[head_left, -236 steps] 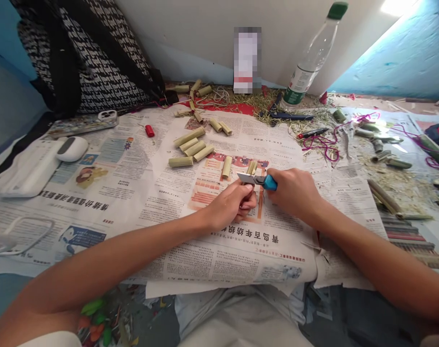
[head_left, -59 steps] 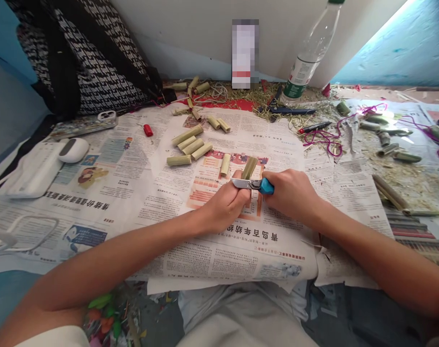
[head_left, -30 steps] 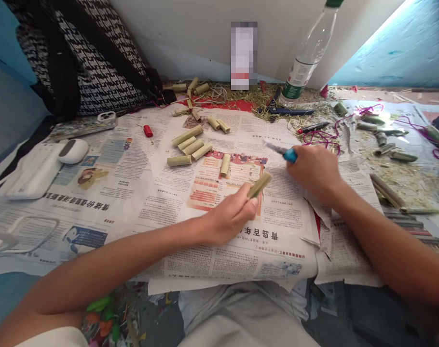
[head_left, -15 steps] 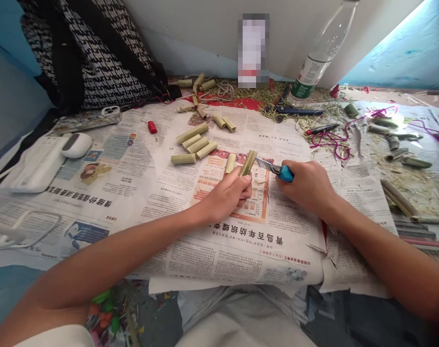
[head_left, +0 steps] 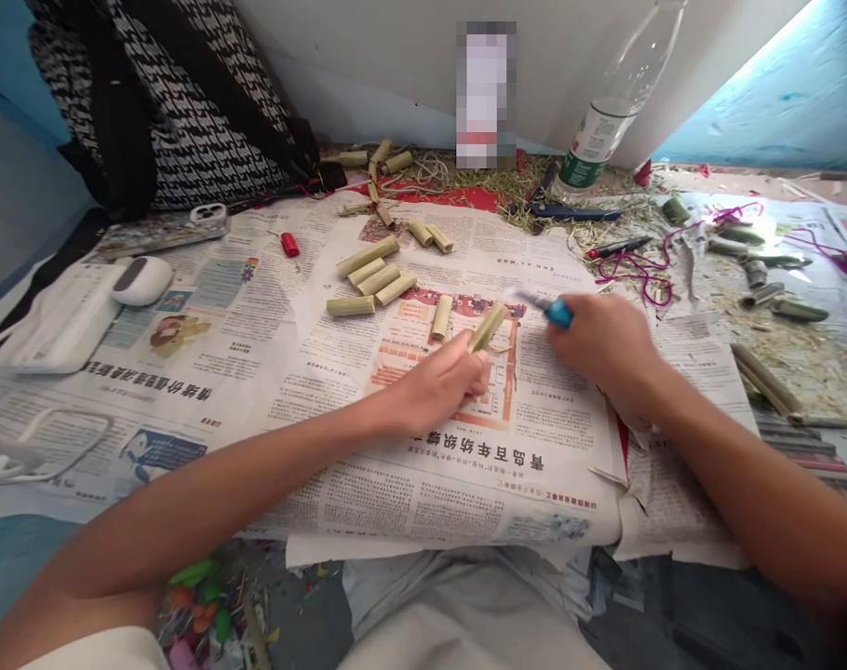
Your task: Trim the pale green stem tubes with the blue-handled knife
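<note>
Over the newspaper (head_left: 304,363), my left hand (head_left: 448,380) is closed around the lower end of a greenish stem piece (head_left: 490,326), which tilts up to the right. My right hand (head_left: 601,344) grips a blue-handled knife (head_left: 557,314); its blade is blurred and points left, a little apart from the stem piece. A loose pale stem piece (head_left: 441,316) lies just beyond my left hand. Several cut stem pieces (head_left: 378,277) lie side by side farther left, with two short ones (head_left: 430,234) behind them.
A plastic bottle (head_left: 595,140) stands at the back, near dark clippers (head_left: 570,212) and green shavings. A patterned bag (head_left: 193,112), a phone (head_left: 165,233) and a white device (head_left: 67,316) are on the left. Purple string (head_left: 637,270) and more stems (head_left: 765,372) lie right.
The knife and my right hand have moved slightly right, away from the stem piece. The held piece tilts farther right, and the loose pale piece beside it is more exposed.
</note>
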The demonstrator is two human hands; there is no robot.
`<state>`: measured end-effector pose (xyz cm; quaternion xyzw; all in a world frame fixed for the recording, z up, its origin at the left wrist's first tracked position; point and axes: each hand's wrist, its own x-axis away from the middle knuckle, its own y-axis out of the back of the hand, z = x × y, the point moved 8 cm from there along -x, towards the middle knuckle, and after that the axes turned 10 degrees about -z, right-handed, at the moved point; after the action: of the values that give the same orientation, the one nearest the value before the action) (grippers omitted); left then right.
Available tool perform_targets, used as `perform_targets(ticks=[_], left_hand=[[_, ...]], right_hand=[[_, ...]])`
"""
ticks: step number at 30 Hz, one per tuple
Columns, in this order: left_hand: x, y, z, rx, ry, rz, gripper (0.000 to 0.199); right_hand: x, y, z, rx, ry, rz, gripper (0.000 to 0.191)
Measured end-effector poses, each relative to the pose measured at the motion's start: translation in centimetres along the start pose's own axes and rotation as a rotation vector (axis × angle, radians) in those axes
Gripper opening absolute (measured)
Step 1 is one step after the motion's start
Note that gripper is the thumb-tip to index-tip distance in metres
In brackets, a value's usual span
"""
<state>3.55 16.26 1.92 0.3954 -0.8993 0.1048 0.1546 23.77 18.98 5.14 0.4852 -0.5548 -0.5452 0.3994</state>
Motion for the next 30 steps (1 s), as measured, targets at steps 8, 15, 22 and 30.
perform_targets(ticks=[8,15,22,30], left_hand=[[-0.3,0.5,-0.7,0.087,-0.031,-0.023,0.028],[-0.4,6.1,-3.9,0.104,-0.258,-0.264,0.020],[-0.8,11.3,-9.1,-0.154,-0.284,-0.507,0.040],[-2.4,8.2,-13.0,-0.272,-0.364,-0.551,0.043]], right_hand=[[0.4,0.5,1.3,-0.086,0.067,-0.146,0.012],[0.0,0.8,-0.3,-0.175,0.019,-0.267,0.014],[-0.8,2.4,-1.9,-0.273,-0.046,-0.383,0.026],[-0.9,2.8,-2.2,-0.235,-0.047,-0.452,0.034]])
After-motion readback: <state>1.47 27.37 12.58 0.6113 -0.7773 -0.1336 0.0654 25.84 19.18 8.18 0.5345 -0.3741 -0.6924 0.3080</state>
